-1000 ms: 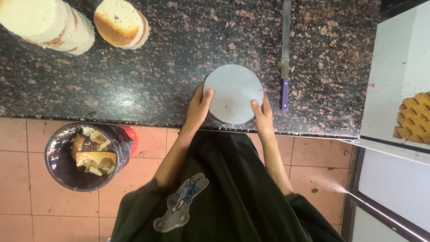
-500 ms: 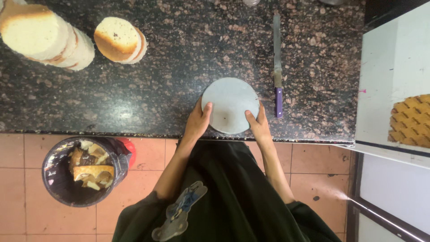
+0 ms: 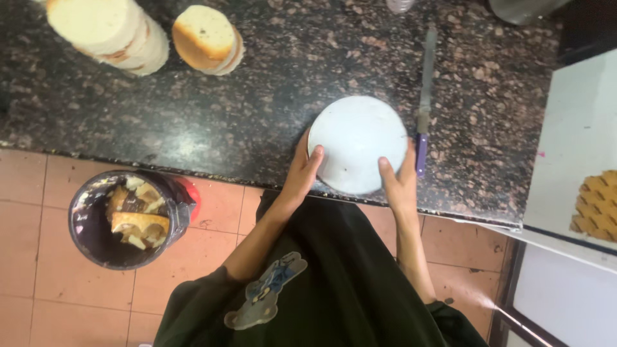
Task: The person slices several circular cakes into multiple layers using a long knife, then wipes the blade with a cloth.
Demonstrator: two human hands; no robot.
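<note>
Head view: looking straight down at a dark speckled stone counter [image 3: 257,115] and at the person's two bare hands.
White round thing: a round white object [image 3: 357,142], maybe a plate or a cake, I cannot tell which, sits on the counter close to its front edge.
Left hand: the left hand [image 3: 302,172] is on the left side of the round white object, the thumb lies over its rim and the other fingers are under or behind the edge, so it is grasping this side.
Right hand: the right hand [image 3: 398,183] grasps the lower right side, with the thumb [image 3: 385,168] laid on the white top and the other fingers wrapped around the edge.
Knife: a long knife [image 3: 424,96] with a purple handle lies on the counter just beside the right hand, its blade pointing away from the person.
Sponge rounds: a tall stack of pale round cake layers [image 3: 106,32] stands at the far left of the counter, and a shorter stack with a brown crust [image 3: 205,38] is next to it.
Bin: a dark bucket [image 3: 125,215] with bread scraps inside stands on the tiled floor, to the left of the person.
Right side: a white surface [image 3: 572,148] carries a yellow ridged tray [image 3: 598,205] at the picture edge.
</note>
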